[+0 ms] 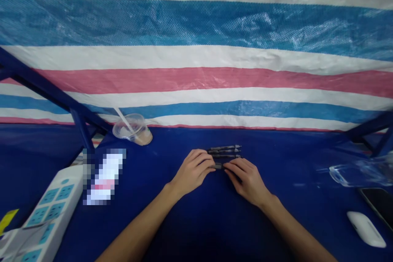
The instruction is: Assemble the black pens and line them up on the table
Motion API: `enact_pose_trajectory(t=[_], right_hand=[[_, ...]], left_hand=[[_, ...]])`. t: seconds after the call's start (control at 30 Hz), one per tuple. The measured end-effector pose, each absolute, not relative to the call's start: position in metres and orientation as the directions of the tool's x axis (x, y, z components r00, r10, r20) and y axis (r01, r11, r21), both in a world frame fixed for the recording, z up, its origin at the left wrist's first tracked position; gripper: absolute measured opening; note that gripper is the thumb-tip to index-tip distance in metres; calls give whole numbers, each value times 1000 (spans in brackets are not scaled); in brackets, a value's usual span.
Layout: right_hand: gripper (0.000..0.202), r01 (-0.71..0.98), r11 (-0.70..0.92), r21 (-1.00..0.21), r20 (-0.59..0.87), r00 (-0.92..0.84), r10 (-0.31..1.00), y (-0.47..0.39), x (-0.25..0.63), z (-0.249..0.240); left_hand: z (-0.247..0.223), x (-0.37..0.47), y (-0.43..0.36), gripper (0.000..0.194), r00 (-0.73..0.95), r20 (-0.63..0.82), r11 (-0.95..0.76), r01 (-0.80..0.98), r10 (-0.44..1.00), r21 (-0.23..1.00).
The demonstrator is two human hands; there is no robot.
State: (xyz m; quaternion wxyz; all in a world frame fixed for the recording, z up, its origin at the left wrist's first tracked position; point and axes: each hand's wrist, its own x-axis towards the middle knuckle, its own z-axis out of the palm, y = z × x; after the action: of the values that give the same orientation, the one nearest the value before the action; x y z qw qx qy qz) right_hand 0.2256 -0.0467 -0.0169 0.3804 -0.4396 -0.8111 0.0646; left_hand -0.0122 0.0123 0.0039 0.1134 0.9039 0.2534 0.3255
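In the head view both hands meet over a dark blue table, on one dark pen (218, 166) lying level between them. The fingers of my left hand (194, 171) are closed on its left end. At the other end, the fingertips of my right hand (246, 179) pinch it. Just behind the hands, several more dark pens (225, 148) lie side by side, pointing left to right. Their left ends are partly hidden behind my left hand.
A plastic cup with a straw (138, 130) stands back left, near a blurred-out bright phone-like shape (106, 178) and a white power strip (58, 200). On the right are a clear plastic container (357, 174), a black phone (379, 204) and a white earbud case (366, 229). Striped sheeting (196, 80) hangs behind.
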Motion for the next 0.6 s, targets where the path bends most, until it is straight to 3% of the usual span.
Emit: enact_pose_trajectory(t=[0.1, 0.23, 0.37, 0.6], right_hand=[[18, 666, 602, -441, 560, -320, 764, -47, 225, -17], [18, 664, 595, -453, 568, -300, 767, -47, 226, -17], [18, 659, 599, -455, 559, -312, 768, -47, 227, -18], [18, 647, 590, -484, 537, -313, 784, -47, 227, -17]], left_hand=[[6, -12, 12, 7, 659, 510, -831, 389, 552, 398], [5, -12, 12, 26, 657, 517, -834, 387, 548, 393], [3, -11, 13, 10, 680, 507, -846, 385, 531, 369], [5, -13, 15, 12, 658, 492, -821, 426, 569, 380]])
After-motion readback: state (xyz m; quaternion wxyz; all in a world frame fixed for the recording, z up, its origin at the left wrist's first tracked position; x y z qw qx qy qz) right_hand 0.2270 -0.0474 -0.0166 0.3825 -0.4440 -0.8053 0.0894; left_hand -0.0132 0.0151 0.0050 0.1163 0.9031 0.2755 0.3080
